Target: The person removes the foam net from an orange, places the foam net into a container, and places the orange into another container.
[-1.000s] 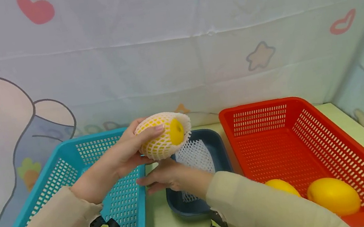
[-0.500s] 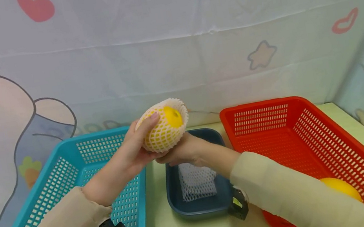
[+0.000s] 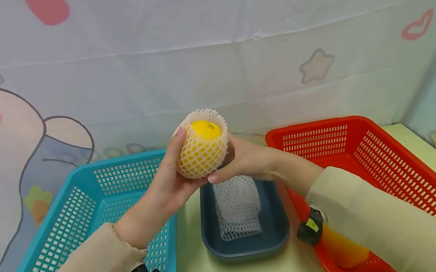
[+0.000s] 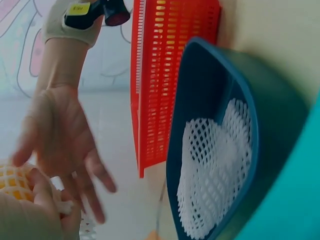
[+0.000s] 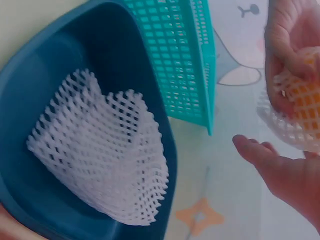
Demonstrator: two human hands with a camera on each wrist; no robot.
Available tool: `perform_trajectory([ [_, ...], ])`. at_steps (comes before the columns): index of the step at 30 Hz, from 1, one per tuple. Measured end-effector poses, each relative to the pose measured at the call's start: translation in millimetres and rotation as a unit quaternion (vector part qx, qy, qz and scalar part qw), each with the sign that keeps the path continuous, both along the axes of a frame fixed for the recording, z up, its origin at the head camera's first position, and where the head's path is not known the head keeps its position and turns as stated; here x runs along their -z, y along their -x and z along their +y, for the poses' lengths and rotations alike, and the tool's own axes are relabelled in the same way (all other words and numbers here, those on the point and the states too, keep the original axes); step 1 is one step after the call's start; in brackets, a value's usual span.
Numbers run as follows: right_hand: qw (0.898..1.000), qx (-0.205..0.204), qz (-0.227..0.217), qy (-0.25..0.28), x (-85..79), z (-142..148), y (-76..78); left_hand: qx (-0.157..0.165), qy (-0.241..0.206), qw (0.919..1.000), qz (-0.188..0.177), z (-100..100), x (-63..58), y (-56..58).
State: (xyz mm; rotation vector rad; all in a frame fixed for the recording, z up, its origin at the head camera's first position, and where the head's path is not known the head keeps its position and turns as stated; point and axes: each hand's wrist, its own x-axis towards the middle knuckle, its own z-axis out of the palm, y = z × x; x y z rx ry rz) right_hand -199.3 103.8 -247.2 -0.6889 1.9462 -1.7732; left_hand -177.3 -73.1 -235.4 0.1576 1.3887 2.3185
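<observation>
My left hand (image 3: 167, 182) grips a rounded yellow fruit (image 3: 204, 131) wrapped in a white foam net (image 3: 199, 155), thumb along its near left side. The fruit's bare top shows through the net's open upper end. At its right side is my right hand (image 3: 251, 157), thumb under the net's lower edge and other fingers partly hidden behind the fruit. In the left wrist view the right hand (image 4: 65, 130) has its fingers spread and extended. The right wrist view shows its thumb (image 5: 255, 150) apart from the net. Below both hands, loose foam nets (image 3: 237, 204) lie in a dark blue tray (image 3: 249, 250).
A turquoise slotted basket (image 3: 85, 214) stands to the left, partly covered by my left sleeve. To the right is a red slotted basket (image 3: 402, 164) with a yellow fruit (image 3: 343, 249) near its front, partly behind my right sleeve. A printed cloth (image 3: 191, 73) hangs behind.
The netted fruit has risen a little and turned more upright in my left hand. My right hand has moved from below the fruit round to its right side, thumb now spread away from the fingers.
</observation>
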Motion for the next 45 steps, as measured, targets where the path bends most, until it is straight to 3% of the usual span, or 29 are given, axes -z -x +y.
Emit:
perform_trajectory([
  [5, 0.998, 0.012, 0.052, 0.014, -7.5, 4, 0.0, 0.0, -0.028, 0.9996, -0.009, 8, 3.1, -1.6],
  [12, 0.996, 0.05, 0.073, 0.027, -13.9, 7, -3.6, 0.009, -0.073, 0.9963, -0.045, 16, 5.2, -2.9],
  [25, 0.989, 0.115, 0.084, 0.026, -11.8, 9, -7.9, 0.046, -0.063, 0.9959, -0.046, 17, 11.7, -2.6],
  [34, 0.987, 0.118, 0.099, 0.048, -9.4, 11, -8.6, 0.04, -0.08, 0.9943, -0.057, 18, 11.6, -3.5],
  [45, 0.983, 0.123, 0.099, 0.094, -7.5, 11, -8.8, 0.045, -0.076, 0.9952, -0.04, 16, 11.8, -5.3],
])
